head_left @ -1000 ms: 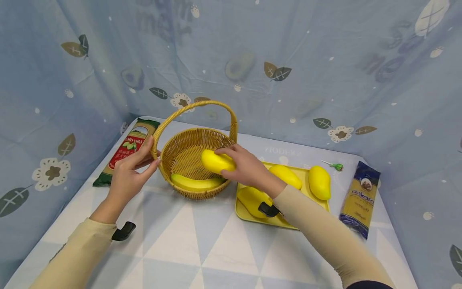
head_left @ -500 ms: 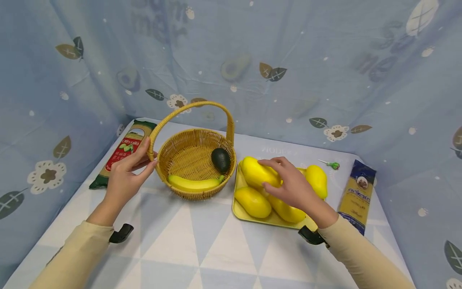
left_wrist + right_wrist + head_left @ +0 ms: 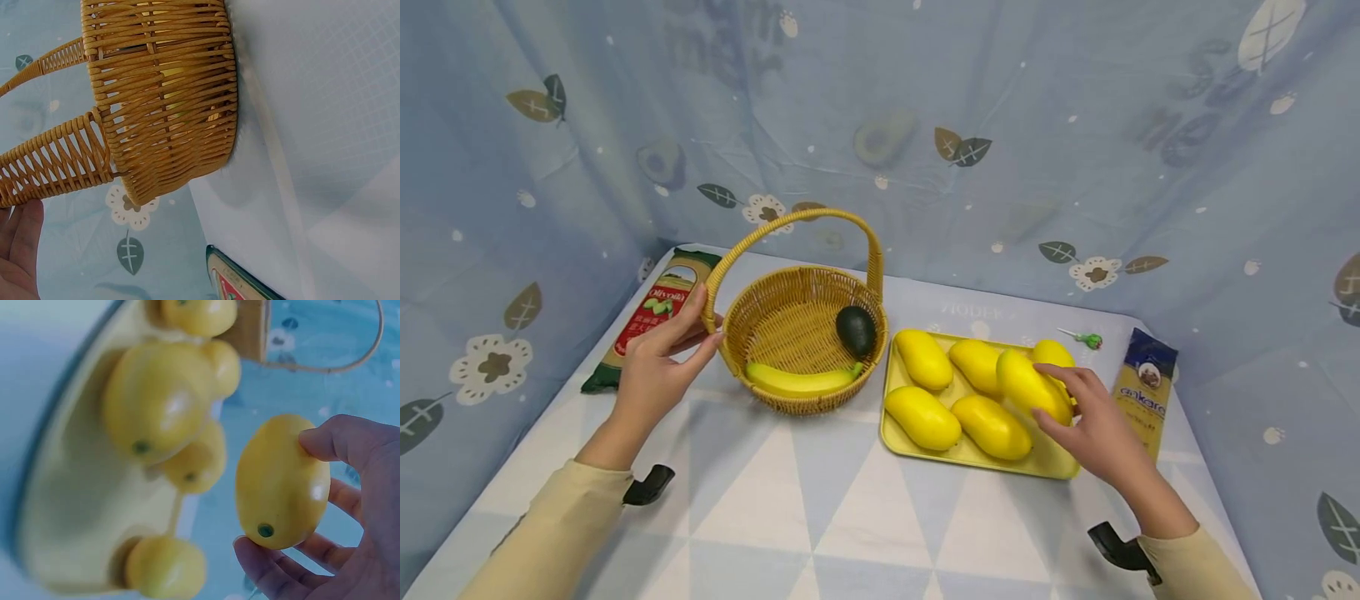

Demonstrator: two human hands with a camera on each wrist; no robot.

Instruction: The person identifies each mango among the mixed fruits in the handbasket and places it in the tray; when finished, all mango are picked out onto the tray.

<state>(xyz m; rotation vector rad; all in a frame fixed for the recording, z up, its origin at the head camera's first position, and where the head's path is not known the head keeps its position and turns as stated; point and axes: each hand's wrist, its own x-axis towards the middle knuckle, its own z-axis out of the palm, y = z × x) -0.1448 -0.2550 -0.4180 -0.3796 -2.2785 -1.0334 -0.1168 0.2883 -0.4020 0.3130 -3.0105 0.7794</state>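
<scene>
My left hand [image 3: 658, 358] grips the left foot of the upright handle of a wicker basket [image 3: 801, 406] between thumb and fingers. A banana [image 3: 801, 381] lies along the basket's near side, and a dark green avocado [image 3: 856, 331] rests at its right side. With thumb and fingers, my right hand [image 3: 1097, 425] holds a yellow mango [image 3: 1030, 383] over the right part of a yellow tray [image 3: 891, 442]. Several other mangoes [image 3: 922, 418] lie in that tray. In the right wrist view the held mango [image 3: 281, 487] appears apart from the others.
Left of the basket lies an Olivoila pasta bag [image 3: 647, 321], partly behind my left hand. A blue and gold pasta pack [image 3: 1146, 387] lies at the far right. A green lollipop [image 3: 1092, 341] is behind the tray. Patterned cloth [image 3: 880, 200] hangs around the table.
My right hand has moved right with the mango, from over the basket to over the tray's right side. The avocado has come into sight. My left hand has stayed on the handle.
</scene>
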